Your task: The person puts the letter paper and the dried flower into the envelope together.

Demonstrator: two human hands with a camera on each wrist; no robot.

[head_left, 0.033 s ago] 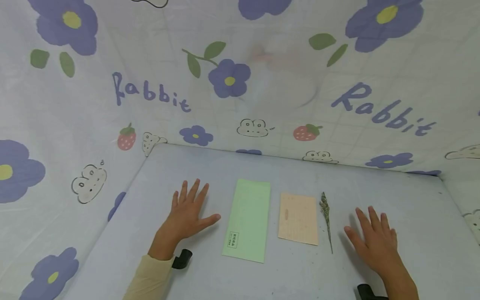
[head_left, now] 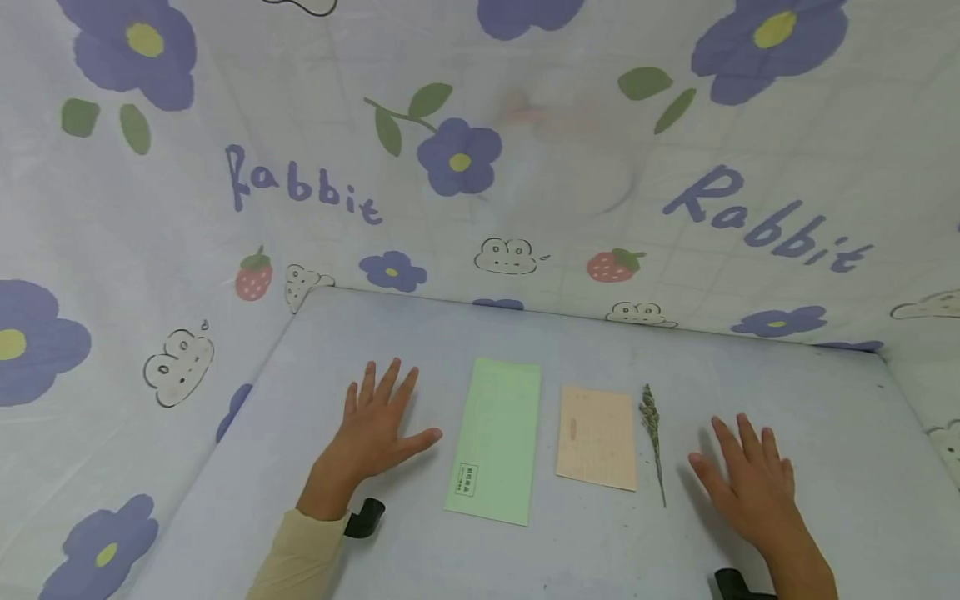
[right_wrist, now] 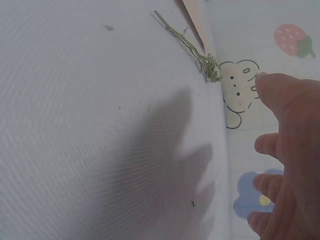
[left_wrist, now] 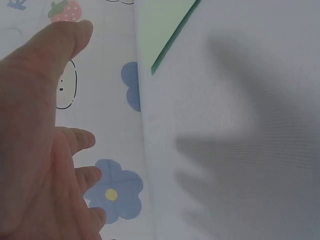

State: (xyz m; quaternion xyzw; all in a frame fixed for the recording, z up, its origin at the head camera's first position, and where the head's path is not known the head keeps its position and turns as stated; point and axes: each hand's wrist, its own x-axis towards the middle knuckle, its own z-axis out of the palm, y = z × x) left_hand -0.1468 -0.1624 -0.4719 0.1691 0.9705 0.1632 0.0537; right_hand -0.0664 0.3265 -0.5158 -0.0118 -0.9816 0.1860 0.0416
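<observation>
A long pale green envelope [head_left: 497,442] with a small printed box near its lower left corner lies on the white table. To its right is a smaller peach-coloured card or paper [head_left: 597,437], and beside that a dried flower sprig [head_left: 652,433] with its stem toward me. My left hand [head_left: 372,429] is spread left of the envelope, apart from it and holding nothing. Right of the sprig, my right hand [head_left: 753,487] hovers with fingers extended, also holding nothing. Both wrist views show hand shadows on the cloth below.
White fabric walls [head_left: 540,200] printed with flowers, strawberries and rabbits rise behind and beside the table [head_left: 420,333]. A black wrist device [head_left: 365,518] sits by the left wrist, another [head_left: 735,583] by the right. Tiny crumbs dot the front of the table.
</observation>
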